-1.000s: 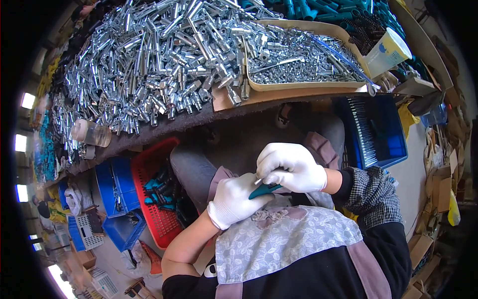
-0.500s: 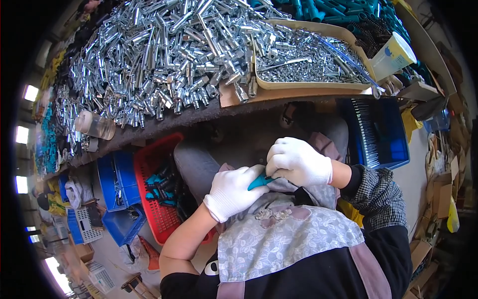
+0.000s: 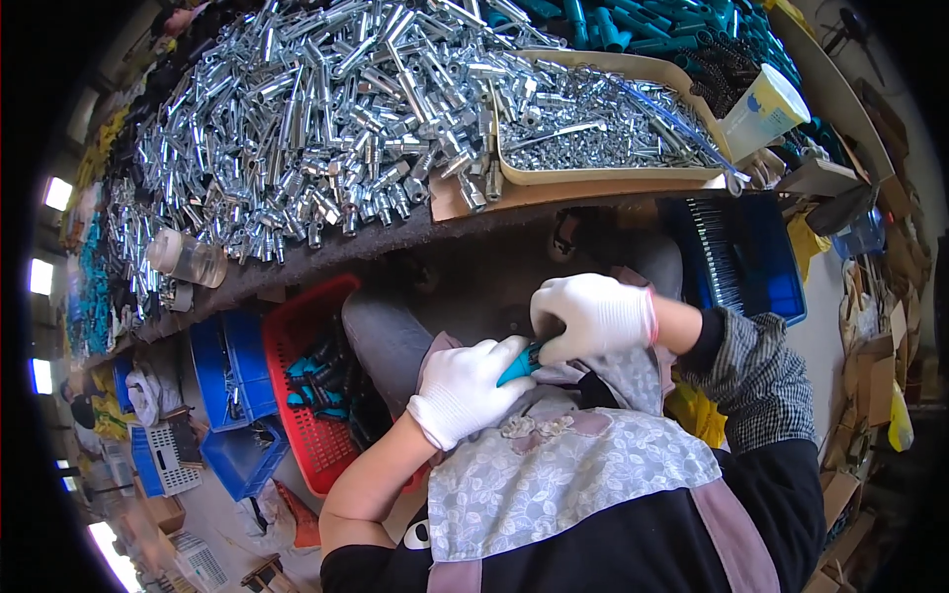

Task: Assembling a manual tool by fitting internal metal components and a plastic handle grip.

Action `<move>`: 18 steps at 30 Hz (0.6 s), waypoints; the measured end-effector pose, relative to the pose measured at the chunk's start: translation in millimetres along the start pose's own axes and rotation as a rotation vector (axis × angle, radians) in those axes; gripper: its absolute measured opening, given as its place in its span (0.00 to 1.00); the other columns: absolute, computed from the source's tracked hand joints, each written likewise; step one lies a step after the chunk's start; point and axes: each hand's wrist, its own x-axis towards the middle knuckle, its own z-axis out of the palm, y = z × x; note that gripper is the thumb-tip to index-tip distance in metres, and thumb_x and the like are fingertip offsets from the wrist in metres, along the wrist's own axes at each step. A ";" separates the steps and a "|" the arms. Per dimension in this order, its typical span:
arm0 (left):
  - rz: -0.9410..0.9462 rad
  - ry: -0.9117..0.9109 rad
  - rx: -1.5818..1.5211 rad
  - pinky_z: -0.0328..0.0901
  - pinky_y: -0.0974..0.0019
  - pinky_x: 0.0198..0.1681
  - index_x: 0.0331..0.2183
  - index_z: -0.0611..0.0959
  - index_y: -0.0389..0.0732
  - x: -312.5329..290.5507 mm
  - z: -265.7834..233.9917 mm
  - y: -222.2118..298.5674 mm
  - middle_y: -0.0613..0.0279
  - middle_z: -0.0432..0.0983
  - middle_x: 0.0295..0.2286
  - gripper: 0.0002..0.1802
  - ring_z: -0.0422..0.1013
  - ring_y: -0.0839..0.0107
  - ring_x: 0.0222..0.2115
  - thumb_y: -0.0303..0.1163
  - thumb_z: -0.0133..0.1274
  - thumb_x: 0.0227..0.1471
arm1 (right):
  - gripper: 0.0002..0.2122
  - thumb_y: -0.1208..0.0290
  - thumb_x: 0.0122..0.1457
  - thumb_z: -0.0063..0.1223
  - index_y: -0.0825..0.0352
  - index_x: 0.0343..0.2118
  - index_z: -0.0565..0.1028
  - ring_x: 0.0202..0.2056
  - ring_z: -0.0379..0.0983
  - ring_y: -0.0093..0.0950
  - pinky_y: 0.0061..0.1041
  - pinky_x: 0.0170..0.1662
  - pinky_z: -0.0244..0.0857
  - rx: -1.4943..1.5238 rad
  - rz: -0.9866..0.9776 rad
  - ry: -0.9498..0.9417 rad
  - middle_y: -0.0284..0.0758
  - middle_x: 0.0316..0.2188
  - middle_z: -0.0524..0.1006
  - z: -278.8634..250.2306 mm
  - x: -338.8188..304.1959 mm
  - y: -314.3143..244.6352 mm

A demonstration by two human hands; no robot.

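Both my hands wear white knit gloves and meet above my lap, over the patterned apron (image 3: 568,474). My left hand (image 3: 467,387) is closed around a teal plastic sleeve-like part (image 3: 516,369), mostly hidden by the fingers. At the right end of that part a small dark piece shows. My right hand (image 3: 598,314) is pinched at this end, thumb and forefinger curled together. What lies between its fingertips is too small and covered to tell.
A bench ahead carries a heap of shiny metal fittings (image 3: 326,128), a shallow box of small metal parts (image 3: 593,178), teal parts (image 3: 652,20) and a paper cup (image 3: 766,114). Below stand a red basket (image 3: 282,361) with teal-and-black pieces, blue bins (image 3: 222,371) and a blue crate (image 3: 776,272).
My right hand has turned, its fingers curling closer round the end of the teal part. Less of the teal part shows now. My left hand keeps its grip.
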 end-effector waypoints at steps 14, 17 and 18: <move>0.087 0.312 -0.015 0.70 0.60 0.35 0.43 0.81 0.40 12.7 -6.3 -14.9 0.57 0.78 0.32 0.26 0.75 0.58 0.33 0.33 0.64 0.37 | 0.19 0.53 0.58 0.58 0.70 0.37 0.80 0.34 0.78 0.45 0.35 0.38 0.71 -0.132 -0.141 0.487 0.46 0.31 0.79 2.5 1.4 -11.3; -0.035 0.338 -0.083 0.70 0.59 0.35 0.42 0.82 0.40 6.0 -5.4 -12.2 0.55 0.78 0.33 0.26 0.75 0.55 0.32 0.31 0.67 0.36 | 0.09 0.67 0.60 0.54 0.68 0.32 0.79 0.31 0.76 0.40 0.32 0.38 0.70 -0.108 -0.180 0.837 0.40 0.28 0.77 -55.6 1.7 -1.7; -0.103 0.343 -0.130 0.70 0.59 0.35 0.42 0.82 0.40 4.0 -4.1 -10.5 0.55 0.78 0.32 0.25 0.75 0.54 0.32 0.31 0.67 0.37 | 0.07 0.69 0.59 0.54 0.67 0.30 0.79 0.32 0.76 0.40 0.33 0.37 0.70 -0.221 -0.142 0.933 0.39 0.28 0.77 -66.4 7.2 6.2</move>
